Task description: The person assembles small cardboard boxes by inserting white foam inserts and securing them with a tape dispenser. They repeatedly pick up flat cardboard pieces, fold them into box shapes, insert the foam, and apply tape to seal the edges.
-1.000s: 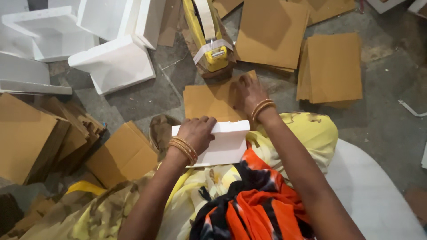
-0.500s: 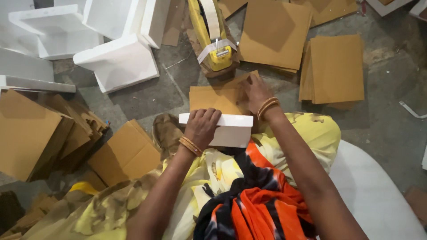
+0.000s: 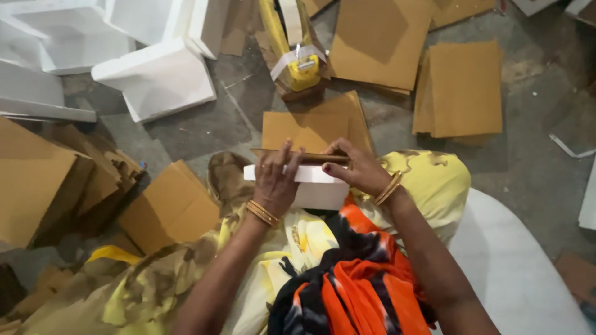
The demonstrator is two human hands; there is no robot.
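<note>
Since a moment ago my right hand (image 3: 357,169) has left the loose cardboard on the floor and come back to the white foam block (image 3: 310,186) on my lap, bringing a thin brown cardboard sheet (image 3: 310,155) that now lies along the block's far top edge. My left hand (image 3: 273,183) has stayed on the block, fingers spread over its left end, thumb reaching up to pinch the sheet down against the foam. My right hand closes on the sheet's right end, fingertips curled over its edge, wrist bent inward, bangles at both wrists. The block is smooth, matte, rectangular, with crisp corners; the sheet is flat, stiff and seen nearly edge-on. Just beyond the block, a stack of cardboard pieces (image 3: 307,127) lies on the grey concrete floor (image 3: 205,124), with a bare patch of floor to its left. Farther out stands a yellow tape dispenser (image 3: 303,71), larger cardboard squares (image 3: 462,87) lie toward the right, and white foam mouldings (image 3: 155,77) crowd the upper left. Folded cardboard heaps (image 3: 56,180) hem in my left side, so open room is mainly straight ahead.
</note>
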